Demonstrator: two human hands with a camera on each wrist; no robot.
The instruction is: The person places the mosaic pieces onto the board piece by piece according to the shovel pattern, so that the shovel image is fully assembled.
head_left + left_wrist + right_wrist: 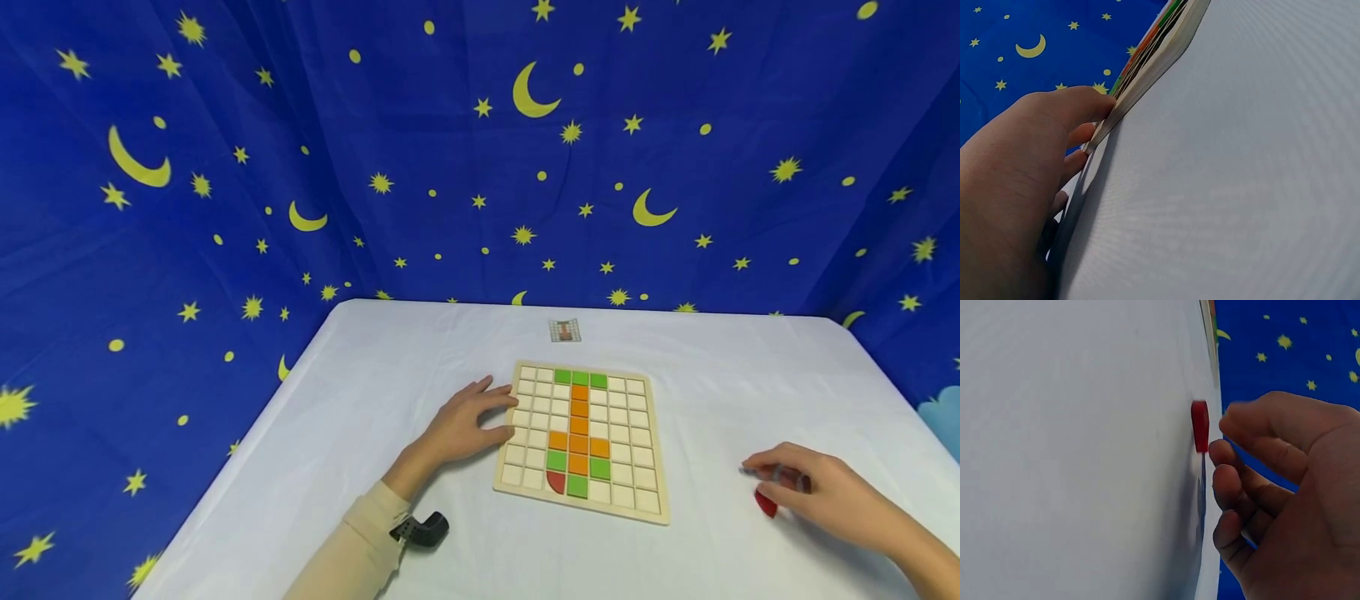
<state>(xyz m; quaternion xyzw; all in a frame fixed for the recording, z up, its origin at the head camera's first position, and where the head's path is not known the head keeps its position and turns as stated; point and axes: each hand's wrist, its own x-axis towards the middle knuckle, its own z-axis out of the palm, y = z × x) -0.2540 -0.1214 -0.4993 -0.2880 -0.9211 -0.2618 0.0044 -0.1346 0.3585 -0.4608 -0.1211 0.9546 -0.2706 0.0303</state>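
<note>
A square wooden grid board lies on the table, holding green and orange square tiles and one red quarter-round tile. My left hand rests at the board's left side, fingers spread. In the left wrist view, the thumb and fingertips of that hand touch the board's edge. On the right, my right hand hovers low over the table with fingers bent. Just beyond its thumb is a second red rounded tile. The right wrist view shows a small gap between the hand and that tile.
A small pattern card lies behind the board. White cloth covers the table, and blue curtains with moons and stars stand around it. Something bluish-grey shows beside the right fingertips; its kind is unclear. A black strap device sits on the left wrist.
</note>
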